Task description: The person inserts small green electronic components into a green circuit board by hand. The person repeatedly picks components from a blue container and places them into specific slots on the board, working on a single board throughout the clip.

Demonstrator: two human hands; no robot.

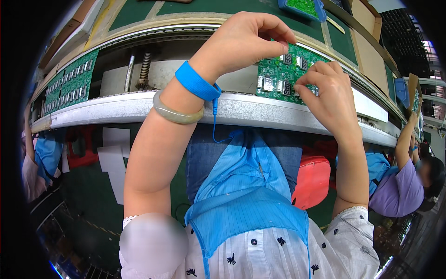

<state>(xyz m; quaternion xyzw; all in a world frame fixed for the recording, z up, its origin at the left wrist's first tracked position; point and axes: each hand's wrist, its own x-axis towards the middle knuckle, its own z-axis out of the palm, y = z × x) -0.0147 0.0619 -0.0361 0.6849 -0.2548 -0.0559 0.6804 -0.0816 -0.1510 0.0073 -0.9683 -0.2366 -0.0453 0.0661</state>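
Note:
A green circuit board panel (267, 69) lies on the conveyor rails in front of me, carrying several dark digit displays (288, 59) in white frames. My left hand (253, 41) reaches over its far left edge, the fingers curled and the thumb bent toward the forefinger. Whatever those fingertips hold is too small or hidden to name. Lower on the board, my right hand (327, 86) has thumb and forefinger pinched beside another digit display (287, 88). I cannot make out what is in that pinch. A blue wrist strap (195, 83) with a cord and a pale bangle (178, 111) circle my left forearm.
A metal rail (241, 108) runs along the near side. Another populated board panel (69, 83) sits at the left on the line. Beyond the far rail is a blue bin (304, 8) of small green parts. Co-workers sit at both sides, including one in a purple top (399, 190).

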